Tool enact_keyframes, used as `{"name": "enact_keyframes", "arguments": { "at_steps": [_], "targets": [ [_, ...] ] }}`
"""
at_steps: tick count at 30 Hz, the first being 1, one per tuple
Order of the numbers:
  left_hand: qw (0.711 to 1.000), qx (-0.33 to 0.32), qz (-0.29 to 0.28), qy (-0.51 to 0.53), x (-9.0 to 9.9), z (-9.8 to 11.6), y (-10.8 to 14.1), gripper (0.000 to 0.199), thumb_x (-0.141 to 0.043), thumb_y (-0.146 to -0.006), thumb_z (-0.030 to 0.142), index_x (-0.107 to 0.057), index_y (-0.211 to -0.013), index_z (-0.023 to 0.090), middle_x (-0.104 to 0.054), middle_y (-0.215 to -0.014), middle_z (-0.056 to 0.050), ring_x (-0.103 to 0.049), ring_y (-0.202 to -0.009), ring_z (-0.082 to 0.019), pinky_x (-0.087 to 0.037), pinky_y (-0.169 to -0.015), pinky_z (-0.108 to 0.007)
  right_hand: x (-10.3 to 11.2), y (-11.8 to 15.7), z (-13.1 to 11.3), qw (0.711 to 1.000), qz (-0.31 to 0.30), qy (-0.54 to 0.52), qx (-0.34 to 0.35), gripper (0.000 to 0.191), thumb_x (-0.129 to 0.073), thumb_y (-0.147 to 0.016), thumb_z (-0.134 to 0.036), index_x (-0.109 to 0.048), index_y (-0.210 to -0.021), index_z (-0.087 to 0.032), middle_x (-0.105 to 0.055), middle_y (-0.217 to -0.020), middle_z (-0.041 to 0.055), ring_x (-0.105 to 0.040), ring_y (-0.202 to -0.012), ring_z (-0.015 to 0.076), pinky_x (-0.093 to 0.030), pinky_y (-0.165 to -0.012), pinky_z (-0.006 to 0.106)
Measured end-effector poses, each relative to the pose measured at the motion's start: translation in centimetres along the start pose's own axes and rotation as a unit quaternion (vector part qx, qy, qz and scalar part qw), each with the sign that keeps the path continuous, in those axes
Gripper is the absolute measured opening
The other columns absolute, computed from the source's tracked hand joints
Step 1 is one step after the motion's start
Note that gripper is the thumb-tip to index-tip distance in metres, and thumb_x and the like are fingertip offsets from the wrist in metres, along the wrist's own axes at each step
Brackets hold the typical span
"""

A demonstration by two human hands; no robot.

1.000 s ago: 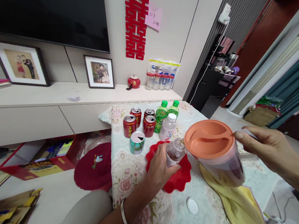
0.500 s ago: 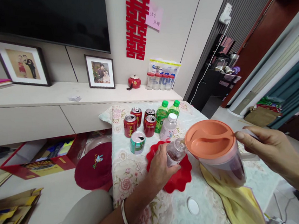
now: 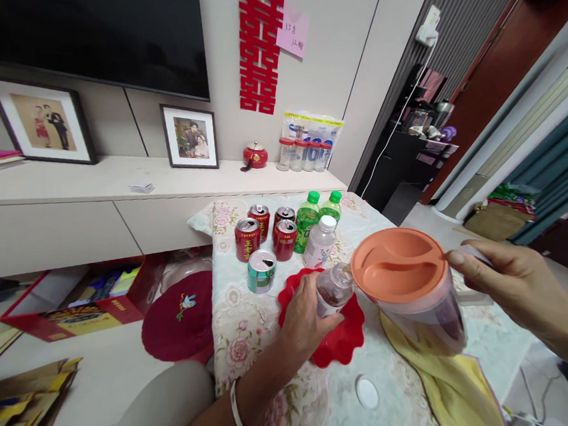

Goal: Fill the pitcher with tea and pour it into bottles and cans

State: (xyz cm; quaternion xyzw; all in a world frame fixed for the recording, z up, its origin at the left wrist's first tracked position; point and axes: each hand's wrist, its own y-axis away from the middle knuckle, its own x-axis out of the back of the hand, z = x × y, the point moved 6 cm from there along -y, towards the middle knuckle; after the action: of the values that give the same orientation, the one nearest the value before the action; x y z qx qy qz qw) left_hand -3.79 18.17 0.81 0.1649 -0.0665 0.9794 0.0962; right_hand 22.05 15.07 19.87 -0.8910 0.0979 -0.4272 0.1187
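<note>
Floral tablecloth (image 3: 246, 310) is covering the table; yellow cloth (image 3: 430, 376) is lying below the pitcher (image 3: 407, 318). Pitcher is hanging tilted above the table, something dark showing through its clear wall, lip meeting the mouth of the clear bottle (image 3: 334, 290). Probably heavy, stiff plastic, slick if wet; best hold is the handle, where the right hand (image 3: 506, 275) is clasping, far fingers hidden. Orange lid (image 3: 399, 265) is covering its top. Bottle is leaning over the red dish (image 3: 344, 344), base hidden; likely light, thin-walled, squeezable. Left hand (image 3: 301, 318) is wrapping its body, a sensible spot, gentle grip needed. White cap (image 3: 367, 391) is lying nearby, apart.
</note>
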Motion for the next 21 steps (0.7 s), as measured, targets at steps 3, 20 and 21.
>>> {"name": "enact_keyframes", "arguments": {
  "at_steps": [3,20,21],
  "targets": [
    [1.000,-0.002,0.003,-0.003,0.0,0.0,0.0,0.067,-0.078,-0.072,0.017,-0.054,-0.134,0.021,-0.067,-0.137,-0.013,-0.064,-0.134,-0.034,-0.051,-0.115,-0.049,-0.1,0.0,0.3,0.999,-0.010,-0.013,-0.033,0.078,-0.070,-0.070,-0.096,-0.054,-0.056,-0.020,-0.039,-0.064,-0.0001,-0.036,-0.063,0.0156,-0.030,-0.055,0.027],
    [1.000,-0.003,0.002,0.011,0.0,-0.2,-0.1,0.066,-0.078,-0.070,0.019,-0.055,-0.132,0.025,-0.068,-0.137,-0.012,-0.065,-0.134,-0.034,-0.052,-0.115,-0.051,-0.1,-0.1,-0.8,0.999,-0.001,-0.016,-0.045,0.078,-0.073,-0.061,-0.097,-0.057,-0.052,-0.021,-0.043,-0.061,0.0009,-0.038,-0.061,0.0161,-0.031,-0.054,0.027],
    [1.000,-0.001,0.002,0.011,0.0,-0.3,-0.1,0.068,-0.078,-0.070,0.019,-0.055,-0.133,0.025,-0.068,-0.138,-0.012,-0.065,-0.134,-0.034,-0.051,-0.116,-0.051,-0.1,-0.1,-0.8,0.999,-0.002,-0.016,-0.046,0.078,-0.073,-0.061,-0.097,-0.057,-0.052,-0.021,-0.043,-0.061,0.0010,-0.038,-0.061,0.0162,-0.031,-0.054,0.027]
  ]
}}
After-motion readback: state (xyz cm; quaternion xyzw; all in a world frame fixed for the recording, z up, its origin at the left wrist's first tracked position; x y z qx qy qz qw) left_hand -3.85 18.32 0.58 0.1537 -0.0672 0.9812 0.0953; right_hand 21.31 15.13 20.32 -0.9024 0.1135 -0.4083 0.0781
